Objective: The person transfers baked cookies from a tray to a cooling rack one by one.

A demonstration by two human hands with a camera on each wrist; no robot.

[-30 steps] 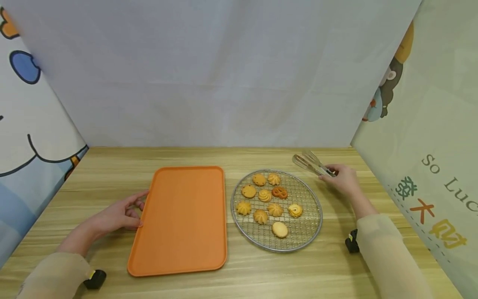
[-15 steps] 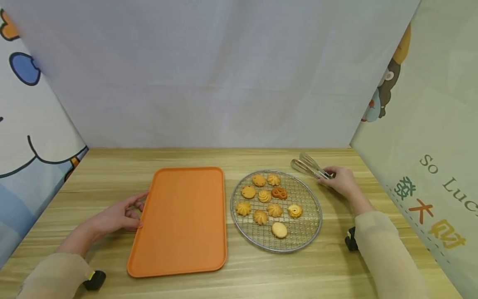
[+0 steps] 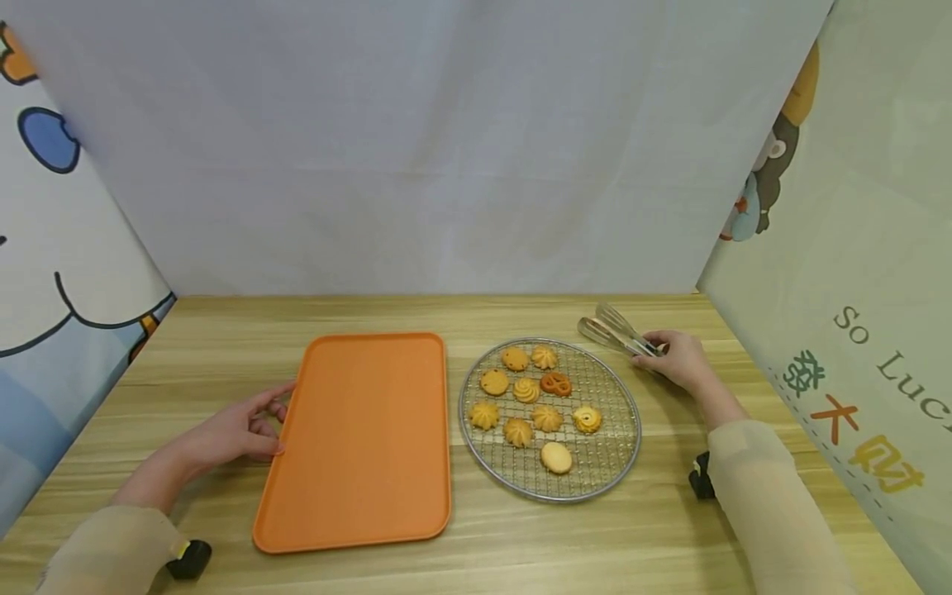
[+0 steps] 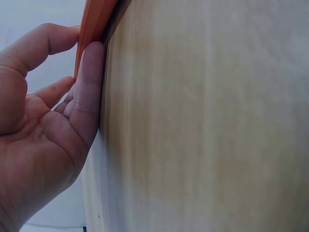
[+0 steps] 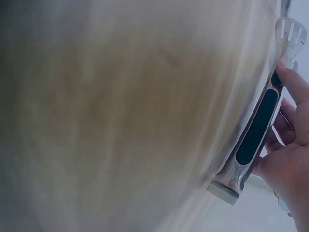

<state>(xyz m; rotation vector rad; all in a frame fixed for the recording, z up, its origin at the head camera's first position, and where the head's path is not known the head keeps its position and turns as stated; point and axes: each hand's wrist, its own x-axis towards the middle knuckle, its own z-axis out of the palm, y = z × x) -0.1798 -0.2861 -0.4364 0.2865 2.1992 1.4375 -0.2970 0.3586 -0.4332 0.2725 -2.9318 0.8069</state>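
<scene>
In the head view, my left hand (image 3: 234, 426) rests at the left edge of an orange tray (image 3: 357, 438). Thumb and fingertips touch the tray's rim, spread apart along it, as the left wrist view also shows. My right hand (image 3: 680, 359) pinches the handle end of metal food tongs (image 3: 621, 330) at the back right, their slotted ends pointing away to the left. Dark green inlays on the tongs (image 5: 258, 125) show in the right wrist view. Between the hands lies a round wire rack (image 3: 602, 463) bearing several biscuits (image 3: 546, 418) and a pretzel (image 3: 555, 383).
Everything lies on a wood-grain table (image 3: 357, 570). A pale cloth (image 3: 446, 165) hangs along the back. Printed panels stand at the left and right sides. The rack sits just right of the tray, with a narrow gap between.
The right hand has lowered the tongs slightly and drawn them a little to the left, and their two arms are closer together. The left hand and tray stay put.
</scene>
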